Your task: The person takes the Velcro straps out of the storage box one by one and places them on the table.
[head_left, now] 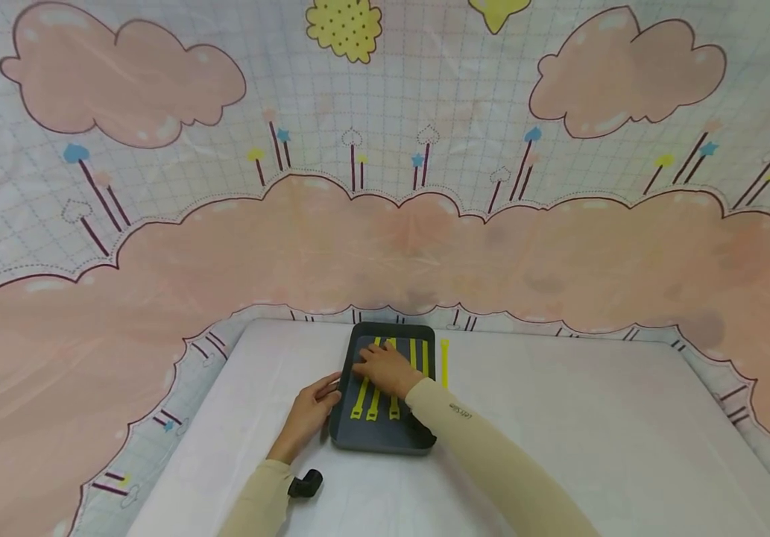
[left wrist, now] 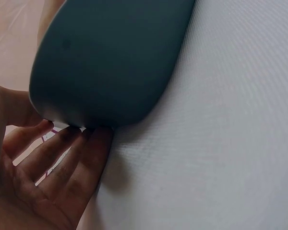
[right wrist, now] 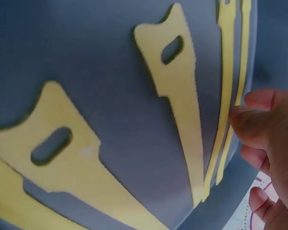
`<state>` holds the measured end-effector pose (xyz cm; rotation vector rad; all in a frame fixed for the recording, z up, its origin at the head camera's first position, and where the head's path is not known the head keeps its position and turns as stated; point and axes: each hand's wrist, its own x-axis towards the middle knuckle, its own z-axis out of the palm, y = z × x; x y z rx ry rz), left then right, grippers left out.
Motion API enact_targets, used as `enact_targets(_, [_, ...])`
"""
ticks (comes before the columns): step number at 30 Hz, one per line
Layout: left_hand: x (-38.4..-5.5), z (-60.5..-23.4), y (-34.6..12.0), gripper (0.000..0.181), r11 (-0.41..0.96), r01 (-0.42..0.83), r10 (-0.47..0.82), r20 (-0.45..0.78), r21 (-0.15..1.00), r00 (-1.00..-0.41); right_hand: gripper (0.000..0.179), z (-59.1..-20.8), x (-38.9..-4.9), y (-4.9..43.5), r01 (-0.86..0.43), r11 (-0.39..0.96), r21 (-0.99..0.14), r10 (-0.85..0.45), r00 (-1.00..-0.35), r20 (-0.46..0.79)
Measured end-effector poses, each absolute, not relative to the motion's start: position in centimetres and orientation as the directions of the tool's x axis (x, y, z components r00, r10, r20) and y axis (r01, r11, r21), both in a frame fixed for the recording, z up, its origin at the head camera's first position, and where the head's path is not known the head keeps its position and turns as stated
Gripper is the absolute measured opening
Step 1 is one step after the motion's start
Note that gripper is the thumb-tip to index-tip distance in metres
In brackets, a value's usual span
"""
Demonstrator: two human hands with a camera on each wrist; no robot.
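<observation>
A dark grey tray (head_left: 385,446) lies on a white table (head_left: 559,447) with several yellow slotted straps (head_left: 363,399) side by side in it. My right hand (head_left: 385,369) lies palm down over the straps. In the right wrist view its fingertips (right wrist: 252,127) press on the thin ends of two straps (right wrist: 182,96) near the tray's (right wrist: 86,57) edge. My left hand (head_left: 311,414) rests beside the tray's left side. Its straight fingers (left wrist: 57,163) touch the tray's outer wall (left wrist: 110,57).
One more yellow strap (head_left: 444,362) lies on the table just right of the tray. A small black object (head_left: 305,485) sits near my left forearm. A cloth with pink clouds (head_left: 385,246) hangs behind the table.
</observation>
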<state>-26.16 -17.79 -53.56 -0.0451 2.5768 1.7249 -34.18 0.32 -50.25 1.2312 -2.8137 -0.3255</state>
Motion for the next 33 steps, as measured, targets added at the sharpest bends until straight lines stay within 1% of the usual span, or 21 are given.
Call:
enact_targets(5, [-26.18,-53.72,-17.82,0.045,0.377,-0.058,-0.002,-0.062,0.925,-0.998,0.036,-50.28,-34.24,0.38,-0.712,0.664,0.229,-0.724,-0.688,-0.039])
enact_targets(9, [-26.19,-53.78,-17.96,0.045,0.376,-0.063,-0.001,-0.068,0.924,-0.998,0.035,-50.28,-34.25,0.31,-0.716,0.663,0.218,-0.729,-0.684,-0.032])
enact_targets(18, [-26.12,-53.55,-17.77,0.044,0.378,-0.051,0.001,-0.055,0.925,-0.998,0.032,-50.31,-34.29,0.11,-0.744,0.644,0.178,-0.748,-0.661,-0.06])
enact_targets(25, [-26.03,-53.52,-17.65,0.044,0.397,-0.038,0.006,-0.044,0.917,-0.999,0.031,-50.24,-34.27,0.08,-0.756,0.617,0.22,-0.764,-0.642,-0.065])
enact_targets(33, [-26.15,-53.73,-17.68,0.044,0.39,-0.05,-0.005,-0.052,0.92,-0.999,0.032,-49.8,-34.14,0.34,-0.765,0.604,0.223,-0.772,-0.631,-0.075])
